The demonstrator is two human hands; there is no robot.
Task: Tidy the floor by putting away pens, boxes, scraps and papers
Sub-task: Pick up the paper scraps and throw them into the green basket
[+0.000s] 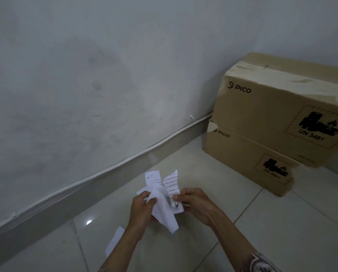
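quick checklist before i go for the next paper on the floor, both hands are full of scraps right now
1. Left hand has a firm grip on the paper scraps: ok, fingers are curled round the bundle.
2. Right hand secure on the same bundle: ok, it pinches the lined pieces.
3. A hand free to pick up: not ok, both are holding scraps.
4. Next piece located: ok, a white paper lies on the tile floor beside the left forearm.
5. Loose ends: not ok, several strips stick out above and below the hands and might slip.
6. Place to drop the scraps: cannot tell, only two stacked cardboard boxes show, both closed.
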